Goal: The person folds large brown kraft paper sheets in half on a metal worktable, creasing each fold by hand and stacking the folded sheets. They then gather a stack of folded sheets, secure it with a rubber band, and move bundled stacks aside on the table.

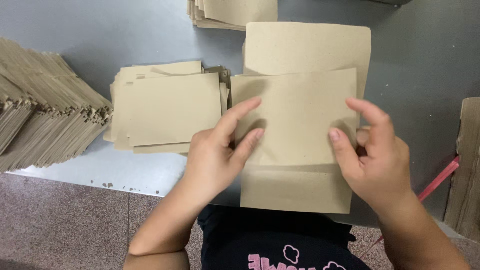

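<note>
A brown kraft paper sheet [295, 115] lies on top of a larger brown paper sheet [307, 47] on the grey table [420, 65]. My left hand [215, 155] grips the smaller sheet's left edge, thumb and forefinger lying on it. My right hand [372, 155] pinches its right edge, thumb on top. The larger sheet's lower part [295, 190] sticks out past the table's front edge.
A stack of cut brown sheets [167, 107] lies left of my hands. A big fanned pile of folded brown paper [42, 107] fills the far left. Another stack [232, 12] sits at the back. Cardboard [465, 170] and a red strip [440, 179] stand at right. Speckled floor [60, 220] lies below.
</note>
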A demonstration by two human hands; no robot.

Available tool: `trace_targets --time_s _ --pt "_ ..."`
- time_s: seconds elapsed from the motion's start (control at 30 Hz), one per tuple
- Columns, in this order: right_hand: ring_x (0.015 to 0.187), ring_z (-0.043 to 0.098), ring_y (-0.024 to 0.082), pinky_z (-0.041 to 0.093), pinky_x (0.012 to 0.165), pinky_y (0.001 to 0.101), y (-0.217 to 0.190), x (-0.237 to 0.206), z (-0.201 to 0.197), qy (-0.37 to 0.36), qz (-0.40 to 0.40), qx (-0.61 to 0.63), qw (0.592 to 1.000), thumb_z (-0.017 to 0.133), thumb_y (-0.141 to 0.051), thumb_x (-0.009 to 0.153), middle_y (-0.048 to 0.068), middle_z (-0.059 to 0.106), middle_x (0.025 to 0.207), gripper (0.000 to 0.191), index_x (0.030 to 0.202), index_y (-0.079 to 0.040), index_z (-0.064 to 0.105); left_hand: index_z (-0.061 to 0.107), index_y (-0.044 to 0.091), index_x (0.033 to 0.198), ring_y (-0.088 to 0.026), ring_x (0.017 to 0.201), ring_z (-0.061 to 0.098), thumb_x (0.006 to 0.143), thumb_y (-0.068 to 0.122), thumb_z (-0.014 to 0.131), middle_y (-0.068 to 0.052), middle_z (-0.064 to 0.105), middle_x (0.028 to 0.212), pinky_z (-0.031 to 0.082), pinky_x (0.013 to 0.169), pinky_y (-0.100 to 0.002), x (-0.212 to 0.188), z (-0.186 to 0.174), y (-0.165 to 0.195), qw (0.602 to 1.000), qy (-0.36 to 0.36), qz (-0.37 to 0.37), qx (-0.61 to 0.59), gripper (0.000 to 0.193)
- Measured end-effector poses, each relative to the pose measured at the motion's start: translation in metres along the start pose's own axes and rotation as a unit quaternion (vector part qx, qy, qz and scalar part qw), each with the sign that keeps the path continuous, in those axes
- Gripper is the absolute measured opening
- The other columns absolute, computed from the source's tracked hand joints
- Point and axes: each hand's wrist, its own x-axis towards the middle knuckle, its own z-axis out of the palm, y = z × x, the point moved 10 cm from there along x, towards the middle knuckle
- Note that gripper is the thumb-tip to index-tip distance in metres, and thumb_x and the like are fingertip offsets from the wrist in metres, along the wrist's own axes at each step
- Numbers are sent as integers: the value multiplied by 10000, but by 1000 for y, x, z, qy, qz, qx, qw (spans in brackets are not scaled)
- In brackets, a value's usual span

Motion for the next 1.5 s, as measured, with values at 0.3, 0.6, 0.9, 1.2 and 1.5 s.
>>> trace_targets --time_s 0.3,0.6,0.9,1.2,1.5 --pt "427 512 125 400 466 299 4 4 4 -31 29 -21 999 670 -130 996 -6 522 516 387 1357 -52 555 722 174 1225 -206 454 606 935 268 762 -79 591 550 483 478 -337 8 -1 4 998 13 35 41 308" --pt "1044 621 241 488 872 400 -99 -16 -4 84 -302 -255 915 772 -244 894 104 693 1095 303 1131 -97 654 669 121 1312 -255 611 658 807 544 774 -60 648 694 510 527 -389 -5 -7 44 967 18 145 207 667" --pt "1131 575 256 460 924 427 -29 -62 3 -62 -328 -187 924 725 -415 880 76 657 1192 437 1195 -115 761 532 183 1495 -264 776 666 770 648 699 -93 663 886 523 571 -389 -10 -12 16 951 -55 61 299 877" --pt "988 630 244 488 816 406 -67 -63 -13 -49 -358 -89 928 799 -384 871 42 683 1054 359 1074 -96 729 637 104 1352 -320 1237 642 925 280 744 -173 636 1386 544 1009 -422 -29 17 83 888 -41 378 260 474" --pt "1069 645 151 508 893 328 -57 -55 15 -207 -299 -4 932 808 -403 789 -79 707 1127 385 1113 -210 732 652 179 1310 -245 1173 695 885 155 688 -70 717 1281 534 1015 -401 -29 -61 -18 836 -20 220 502 428"
